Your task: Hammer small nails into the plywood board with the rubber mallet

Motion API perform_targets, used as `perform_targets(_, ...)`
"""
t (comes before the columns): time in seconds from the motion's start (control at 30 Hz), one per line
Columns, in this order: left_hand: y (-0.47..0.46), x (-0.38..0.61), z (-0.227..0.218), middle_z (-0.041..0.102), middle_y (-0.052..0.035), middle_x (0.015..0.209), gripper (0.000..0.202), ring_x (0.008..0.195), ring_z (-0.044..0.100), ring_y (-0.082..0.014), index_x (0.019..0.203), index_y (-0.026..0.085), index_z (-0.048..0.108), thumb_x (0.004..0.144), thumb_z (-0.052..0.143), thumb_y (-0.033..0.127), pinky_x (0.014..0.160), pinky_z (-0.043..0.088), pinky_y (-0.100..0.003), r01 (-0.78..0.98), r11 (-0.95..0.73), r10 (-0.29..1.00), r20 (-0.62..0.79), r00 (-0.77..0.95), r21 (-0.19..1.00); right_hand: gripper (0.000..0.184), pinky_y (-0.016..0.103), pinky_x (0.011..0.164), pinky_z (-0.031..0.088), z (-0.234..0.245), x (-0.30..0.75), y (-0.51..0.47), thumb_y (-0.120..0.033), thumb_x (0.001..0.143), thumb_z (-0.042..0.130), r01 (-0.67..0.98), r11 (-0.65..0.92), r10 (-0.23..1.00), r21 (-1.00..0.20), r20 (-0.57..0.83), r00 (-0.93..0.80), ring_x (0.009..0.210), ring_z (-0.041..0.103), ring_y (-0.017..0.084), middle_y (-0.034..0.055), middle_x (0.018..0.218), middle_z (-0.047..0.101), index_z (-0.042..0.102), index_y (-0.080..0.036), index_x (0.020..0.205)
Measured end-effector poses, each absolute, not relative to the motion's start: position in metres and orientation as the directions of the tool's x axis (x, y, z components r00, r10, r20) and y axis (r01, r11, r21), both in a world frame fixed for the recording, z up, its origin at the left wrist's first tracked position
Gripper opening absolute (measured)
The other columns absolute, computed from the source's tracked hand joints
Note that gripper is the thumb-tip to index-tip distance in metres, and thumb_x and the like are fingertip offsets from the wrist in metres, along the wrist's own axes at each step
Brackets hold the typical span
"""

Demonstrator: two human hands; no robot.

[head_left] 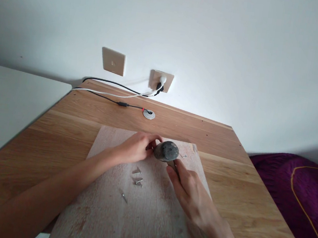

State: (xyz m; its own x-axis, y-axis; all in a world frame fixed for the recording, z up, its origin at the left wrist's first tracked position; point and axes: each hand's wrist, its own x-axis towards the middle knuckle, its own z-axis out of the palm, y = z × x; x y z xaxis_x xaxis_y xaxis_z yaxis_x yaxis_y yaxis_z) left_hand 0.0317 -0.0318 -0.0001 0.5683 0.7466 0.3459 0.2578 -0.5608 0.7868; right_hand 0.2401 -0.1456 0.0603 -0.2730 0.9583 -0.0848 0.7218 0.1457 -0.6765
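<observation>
My right hand (189,188) grips the handle of a hammer whose round grey head (166,151) points toward me, above a pale plywood board (140,211). My left hand (137,145) has its fingers pinched together right beside the hammer head, apparently holding a small nail that is mostly hidden. Another nail (182,156) lies just right of the hammer head. A few loose nails (138,176) lie on the board between my hands, and one more nail (124,197) lies nearer to me.
The board lies on a wooden desk (241,185) against a white wall. Black and white cables (115,96) run to a wall socket (161,80). A cable grommet (149,114) sits at the desk's back. A purple cover (299,194) is at right, a white surface (4,101) at left.
</observation>
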Motion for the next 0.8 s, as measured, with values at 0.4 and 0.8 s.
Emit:
perform_targets(0.4,-0.0326,0.0327,-0.0009,0.077,0.0005,0.082,0.043,0.069,0.069,-0.0136,0.116,0.019,0.073,0.081,0.064,-0.004,0.069,0.049,-0.023,0.271,-0.547,0.758,0.331,0.563,0.792,0.026,0.034,0.060,0.037,0.0592,0.2450,-0.1466,-0.045,0.112,0.038,0.746,0.135,0.967,-0.652,-0.080,-0.244,0.062,0.059,0.021,-0.0002,0.071,0.064,0.052,-0.026,0.102)
perform_targets(0.8,-0.0343,0.0312,0.0015,0.077,0.0000,0.085,0.039,0.074,0.070,-0.0145,0.116,0.020,0.073,0.084,0.065,-0.002,0.071,0.050,-0.024,0.278,-0.548,0.751,0.317,0.579,0.789,0.026,0.033,0.064,0.039,0.0618,0.2476,-0.1538,-0.045,0.113,0.038,0.738,0.123,0.960,-0.663,-0.108,-0.257,0.067,0.063,0.020,-0.0013,0.075,0.066,0.054,-0.025,0.104)
